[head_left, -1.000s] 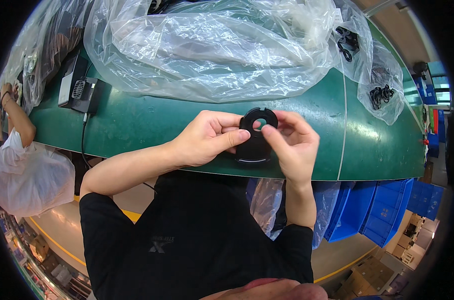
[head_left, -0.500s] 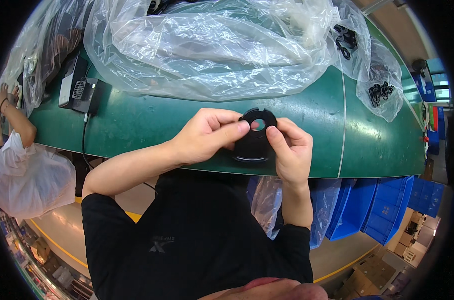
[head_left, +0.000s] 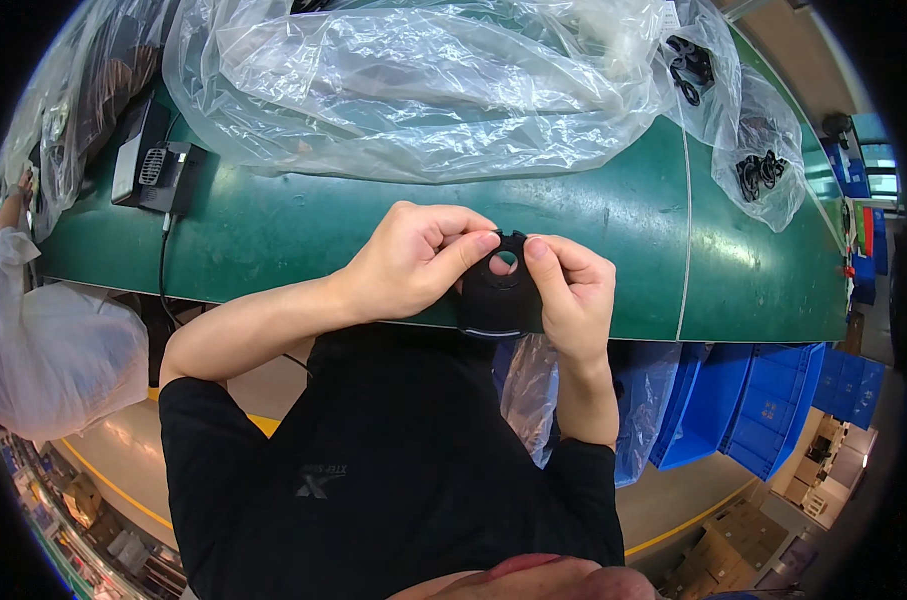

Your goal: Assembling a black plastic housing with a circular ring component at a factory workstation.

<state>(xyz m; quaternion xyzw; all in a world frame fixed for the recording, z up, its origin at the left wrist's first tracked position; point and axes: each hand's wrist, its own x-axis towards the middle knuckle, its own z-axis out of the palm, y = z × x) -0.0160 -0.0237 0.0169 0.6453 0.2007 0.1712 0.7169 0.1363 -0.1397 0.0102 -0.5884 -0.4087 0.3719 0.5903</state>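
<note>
Head view shows both hands gripping a black disc (head_left: 498,295) above the near edge of the green table (head_left: 303,230). The left hand (head_left: 413,262) pinches its upper left rim, the right hand (head_left: 573,290) grasps its right side. Its flat face with the round hole points up to the camera; no long axis is clear.
</note>
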